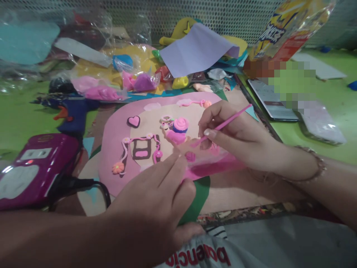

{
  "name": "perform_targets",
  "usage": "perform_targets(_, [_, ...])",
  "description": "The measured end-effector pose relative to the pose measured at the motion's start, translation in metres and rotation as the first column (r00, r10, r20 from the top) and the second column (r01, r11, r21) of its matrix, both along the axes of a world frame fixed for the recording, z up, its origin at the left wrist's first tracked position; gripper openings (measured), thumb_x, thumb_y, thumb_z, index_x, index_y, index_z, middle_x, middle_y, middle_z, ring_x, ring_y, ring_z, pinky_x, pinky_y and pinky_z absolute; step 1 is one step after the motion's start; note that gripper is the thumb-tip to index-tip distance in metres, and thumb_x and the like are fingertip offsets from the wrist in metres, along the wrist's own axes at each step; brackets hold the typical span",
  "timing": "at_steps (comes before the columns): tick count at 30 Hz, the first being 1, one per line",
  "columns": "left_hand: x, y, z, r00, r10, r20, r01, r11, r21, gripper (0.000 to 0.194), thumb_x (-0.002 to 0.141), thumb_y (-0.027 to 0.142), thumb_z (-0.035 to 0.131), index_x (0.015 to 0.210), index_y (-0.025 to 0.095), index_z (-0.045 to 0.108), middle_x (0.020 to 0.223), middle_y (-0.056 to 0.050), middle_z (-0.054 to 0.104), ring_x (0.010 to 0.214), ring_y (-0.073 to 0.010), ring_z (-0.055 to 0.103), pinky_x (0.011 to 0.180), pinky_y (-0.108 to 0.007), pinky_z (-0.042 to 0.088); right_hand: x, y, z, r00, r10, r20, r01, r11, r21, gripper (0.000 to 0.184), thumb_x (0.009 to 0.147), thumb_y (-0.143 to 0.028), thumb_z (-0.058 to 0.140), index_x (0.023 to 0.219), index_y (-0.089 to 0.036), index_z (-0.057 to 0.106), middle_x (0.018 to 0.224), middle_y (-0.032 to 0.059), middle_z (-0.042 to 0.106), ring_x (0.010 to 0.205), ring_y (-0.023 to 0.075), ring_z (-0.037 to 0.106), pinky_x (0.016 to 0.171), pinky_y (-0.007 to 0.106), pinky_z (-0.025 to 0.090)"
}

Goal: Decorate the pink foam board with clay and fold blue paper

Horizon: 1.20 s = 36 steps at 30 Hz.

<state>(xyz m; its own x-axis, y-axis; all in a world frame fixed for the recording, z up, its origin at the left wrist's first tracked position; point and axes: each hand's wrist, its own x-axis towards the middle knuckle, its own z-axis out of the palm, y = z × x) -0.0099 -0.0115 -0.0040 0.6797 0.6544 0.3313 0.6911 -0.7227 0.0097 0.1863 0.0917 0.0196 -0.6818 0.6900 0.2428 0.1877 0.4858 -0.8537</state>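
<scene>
A pink clay modelling tool is in my right hand, pinched between thumb and fingers. Its lower tip points at the pink cutout sheet, right of a clay snail with a pink spiral shell and a blue band. My left hand rests on the sheet's near part, fingers stretched out, their tips just below the snail. A small dark pink clay piece lies between the hands. Also on the sheet are a pink clay heart, a dark-framed square and an orange clay flower.
Bagged coloured clay lies behind the sheet, near a lilac paper. A glue gun and a purple power socket box with a black cable stand left. A phone and snack packet are at right.
</scene>
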Motion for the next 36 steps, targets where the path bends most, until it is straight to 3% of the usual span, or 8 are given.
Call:
perform_targets(4, [0.003, -0.010, 0.002, 0.998, 0.050, 0.025, -0.047, 0.993, -0.109, 0.050, 0.065, 0.054, 0.074, 0.093, 0.014, 0.060, 0.123, -0.015, 0.058, 0.125, -0.0320, 0.044, 0.106, -0.042, 0.035, 0.001, 0.001, 0.000, 0.999, 0.016, 0.052, -0.021, 0.997, 0.080, 0.008, 0.087, -0.010, 0.045, 0.091, -0.016, 0.045, 0.085, 0.0028, 0.050, 0.070, 0.0102, 0.054, 0.060, 0.024, 0.049])
perform_targets(8, [0.005, -0.010, 0.002, 0.998, 0.048, 0.027, -0.043, 0.986, -0.164, 0.053, 0.060, 0.054, 0.077, 0.092, 0.015, 0.061, 0.126, -0.015, 0.057, 0.127, -0.0316, 0.042, 0.108, -0.041, 0.033, 0.001, 0.002, -0.003, 0.994, -0.020, 0.109, -0.001, 0.982, 0.191, 0.010, 0.085, -0.012, 0.051, 0.092, -0.017, 0.047, 0.085, 0.0035, 0.055, 0.070, 0.0117, 0.054, 0.059, 0.025, 0.048])
perform_targets(13, [0.004, -0.006, -0.004, 0.999, 0.007, 0.054, 0.002, 0.987, -0.158, 0.052, 0.065, 0.054, 0.073, 0.094, 0.013, 0.060, 0.132, -0.019, 0.051, 0.129, -0.0313, 0.040, 0.110, -0.040, 0.031, -0.001, -0.002, -0.002, 0.988, -0.074, 0.132, 0.032, 0.953, 0.300, 0.017, 0.086, -0.012, 0.051, 0.102, -0.018, 0.050, 0.086, 0.0022, 0.061, 0.072, 0.0118, 0.059, 0.063, 0.024, 0.050])
perform_targets(16, [0.004, -0.004, -0.008, 0.995, -0.036, 0.090, 0.048, 0.988, -0.145, 0.050, 0.068, 0.051, 0.071, 0.095, 0.011, 0.059, 0.135, -0.024, 0.047, 0.131, -0.0338, 0.037, 0.109, -0.042, 0.033, -0.003, -0.005, 0.001, 0.978, -0.097, 0.186, 0.008, 0.904, 0.428, 0.010, 0.089, -0.016, 0.049, 0.095, -0.020, 0.056, 0.091, 0.0042, 0.064, 0.084, 0.0158, 0.061, 0.073, 0.029, 0.052])
perform_targets(20, [0.004, -0.002, -0.010, 0.991, -0.075, 0.112, 0.091, 0.985, -0.147, 0.045, 0.073, 0.048, 0.067, 0.094, 0.009, 0.057, 0.134, -0.027, 0.046, 0.130, -0.0371, 0.037, 0.105, -0.047, 0.036, -0.005, -0.008, 0.002, 0.964, -0.106, 0.242, -0.042, 0.842, 0.537, 0.018, 0.093, -0.018, 0.044, 0.093, -0.021, 0.062, 0.094, 0.0044, 0.064, 0.092, 0.0168, 0.060, 0.079, 0.029, 0.051])
perform_targets(26, [0.004, 0.000, -0.009, 0.992, -0.104, 0.070, 0.113, 0.982, -0.151, 0.041, 0.079, 0.046, 0.061, 0.095, 0.009, 0.056, 0.135, -0.031, 0.042, 0.128, -0.0401, 0.038, 0.100, -0.051, 0.039, -0.007, -0.009, 0.000, 0.947, -0.161, 0.279, -0.038, 0.804, 0.593, 0.024, 0.095, -0.022, 0.041, 0.105, -0.020, 0.063, 0.097, 0.0055, 0.063, 0.092, 0.0168, 0.061, 0.078, 0.028, 0.052])
perform_targets(31, [0.004, -0.001, -0.010, 0.994, -0.098, 0.052, 0.105, 0.982, -0.159, 0.042, 0.080, 0.047, 0.060, 0.096, 0.008, 0.056, 0.135, -0.030, 0.042, 0.129, -0.0407, 0.036, 0.101, -0.051, 0.037, -0.008, -0.006, 0.001, 0.948, -0.067, 0.312, -0.132, 0.808, 0.575, 0.025, 0.096, -0.020, 0.039, 0.105, -0.018, 0.062, 0.097, 0.0071, 0.063, 0.092, 0.0156, 0.060, 0.079, 0.027, 0.051])
perform_targets(36, [0.004, -0.001, -0.010, 0.994, -0.092, 0.050, 0.099, 0.983, -0.153, 0.044, 0.078, 0.048, 0.061, 0.097, 0.008, 0.056, 0.135, -0.029, 0.042, 0.130, -0.0399, 0.035, 0.102, -0.049, 0.037, -0.007, -0.005, 0.000, 0.952, -0.037, 0.305, -0.148, 0.816, 0.559, 0.024, 0.095, -0.018, 0.041, 0.109, -0.018, 0.061, 0.097, 0.0070, 0.062, 0.092, 0.0160, 0.059, 0.081, 0.030, 0.051])
